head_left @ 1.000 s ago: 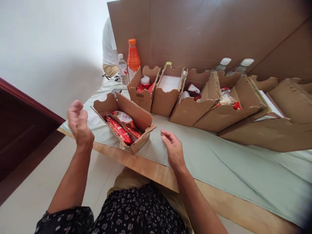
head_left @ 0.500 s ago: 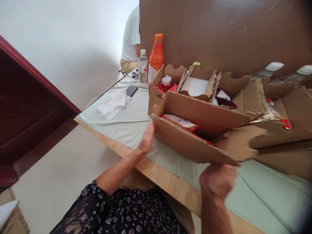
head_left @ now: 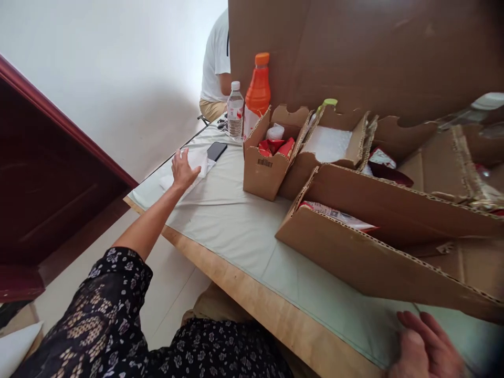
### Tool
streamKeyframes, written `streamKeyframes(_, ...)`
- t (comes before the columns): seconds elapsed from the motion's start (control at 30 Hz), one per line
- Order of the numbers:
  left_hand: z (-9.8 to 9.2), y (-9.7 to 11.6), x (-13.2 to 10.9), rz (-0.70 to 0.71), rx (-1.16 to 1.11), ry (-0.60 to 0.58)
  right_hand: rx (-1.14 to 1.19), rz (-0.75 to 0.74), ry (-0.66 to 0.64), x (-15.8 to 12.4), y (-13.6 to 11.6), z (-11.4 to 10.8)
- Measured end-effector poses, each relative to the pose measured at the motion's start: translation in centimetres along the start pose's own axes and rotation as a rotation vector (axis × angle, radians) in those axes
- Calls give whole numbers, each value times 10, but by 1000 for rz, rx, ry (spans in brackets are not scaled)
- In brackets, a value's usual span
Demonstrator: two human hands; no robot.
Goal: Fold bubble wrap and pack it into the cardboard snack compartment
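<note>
My left hand (head_left: pixel 184 169) is stretched over white folded wipes or thin cloths (head_left: pixel 201 160) on the table's left end, its fingers spread; I cannot tell whether it touches them. A dark phone (head_left: pixel 217 151) lies just beyond. At the lower right, my right hand (head_left: pixel 427 346) rests low by the tabletop with fingers extended and nothing visible in it. It is nearest to a long cardboard tray box (head_left: pixel 338 247), which has a red and white packet (head_left: pixel 338 215) inside. Behind that box stands a row of cardboard compartments.
One narrow cardboard box (head_left: pixel 260 176) holds red packets; another holds a white bubble-wrap piece (head_left: pixel 327 143). An orange bottle (head_left: pixel 258 86) and a water bottle (head_left: pixel 235 111) stand behind. A tall cardboard panel (head_left: pixel 354 52) closes the back. A person in a white shirt (head_left: pixel 216 58) sits beyond.
Both hands have let go of the long cardboard box, which now sits further right on the table. My left hand has moved left to the white wipes; my right hand has dropped lower right.
</note>
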State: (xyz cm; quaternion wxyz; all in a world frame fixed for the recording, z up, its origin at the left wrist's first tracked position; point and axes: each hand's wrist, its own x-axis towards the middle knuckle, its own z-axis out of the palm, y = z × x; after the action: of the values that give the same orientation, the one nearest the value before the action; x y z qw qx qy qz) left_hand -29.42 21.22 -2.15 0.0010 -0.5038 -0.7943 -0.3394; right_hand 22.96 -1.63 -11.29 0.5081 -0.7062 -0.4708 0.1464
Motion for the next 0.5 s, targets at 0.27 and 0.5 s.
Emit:
streamKeyframes(0.27,-4,12,38,-10,53,21,-45,51,43,6,-8,-4)
streamKeyframes(0.5,-114,52,-46,328,-218,141,-32,-91,112,0,-24,1)
